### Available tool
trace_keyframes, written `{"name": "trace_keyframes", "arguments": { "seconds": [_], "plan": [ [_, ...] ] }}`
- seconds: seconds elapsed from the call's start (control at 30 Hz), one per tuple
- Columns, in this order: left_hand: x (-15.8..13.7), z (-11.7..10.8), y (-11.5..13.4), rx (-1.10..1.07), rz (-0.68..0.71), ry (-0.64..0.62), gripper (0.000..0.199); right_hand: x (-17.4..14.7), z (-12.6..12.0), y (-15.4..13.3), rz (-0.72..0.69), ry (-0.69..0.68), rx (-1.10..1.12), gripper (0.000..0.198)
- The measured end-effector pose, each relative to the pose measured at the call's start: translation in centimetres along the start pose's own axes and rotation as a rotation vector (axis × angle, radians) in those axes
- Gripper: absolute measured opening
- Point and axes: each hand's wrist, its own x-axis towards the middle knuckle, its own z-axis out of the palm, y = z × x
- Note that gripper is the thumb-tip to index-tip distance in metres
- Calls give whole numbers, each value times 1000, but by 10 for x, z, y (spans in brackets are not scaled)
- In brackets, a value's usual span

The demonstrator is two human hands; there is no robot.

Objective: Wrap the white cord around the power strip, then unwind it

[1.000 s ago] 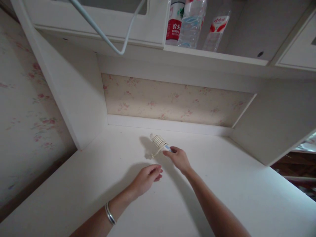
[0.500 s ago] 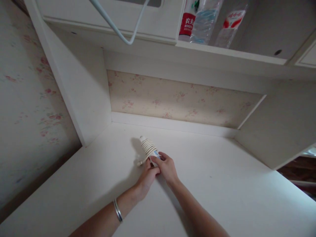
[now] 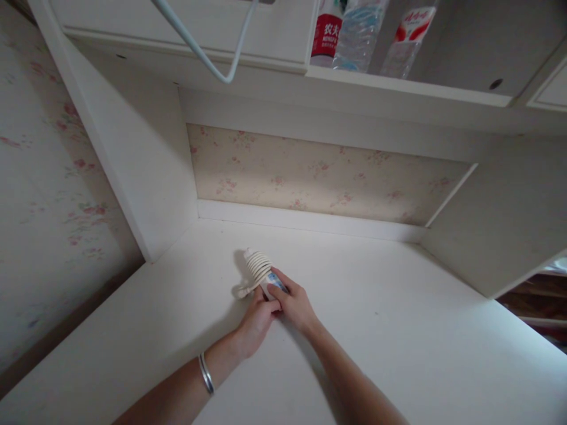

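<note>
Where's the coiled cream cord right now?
In the head view, the cream cord is slightly left of centre, coiled around a white device held by the left hand and right hand, over the white desktop.

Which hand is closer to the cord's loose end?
Left. The left hand is just right of the cord's loose end; the right hand is farther right, holding the white block.

Plastic bottles (image 3: 359, 38) on white shelf (image 3: 407, 87)
</note>
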Motion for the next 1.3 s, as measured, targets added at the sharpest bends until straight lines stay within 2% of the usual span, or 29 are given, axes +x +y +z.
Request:
{"name": "trace_keyframes", "arguments": {
  "seconds": [0.1,0.27,0.5,0.67,0.77,0.87,1.0,1.13,1.3],
  "plan": [
    [0,2,3,-40,-9,-3,53,0,-2,0,-42,17,-55,41],
    [1,5,3,-140,-35,-14,52,0,-9,-1,-35,6,-198,31],
    [1,1,4,-75,-99,22,46,-3,-26,-8,-189,-39,-421,28],
    [3,-3,15,-228,-155,-46,36,-4,-27,-6,-239,-74,-523,27],
    [3,-5,17,-249,-212,-89,35,-3,-24,-3,-223,-7,-615,29],
    [3,-7,15,-245,-303,-68,31,0,-24,2,-166,103,-657,35],
    [3,-6,14,-338,-372,-9,30,9,-25,10,-82,238,-501,39],
    [3,-6,23,-397,-378,-18,37,18,-27,20,45,316,-67,41],
    [3,-14,32,-407,-386,-95,48,25,-29,28,95,384,387,38]
  ]
}}
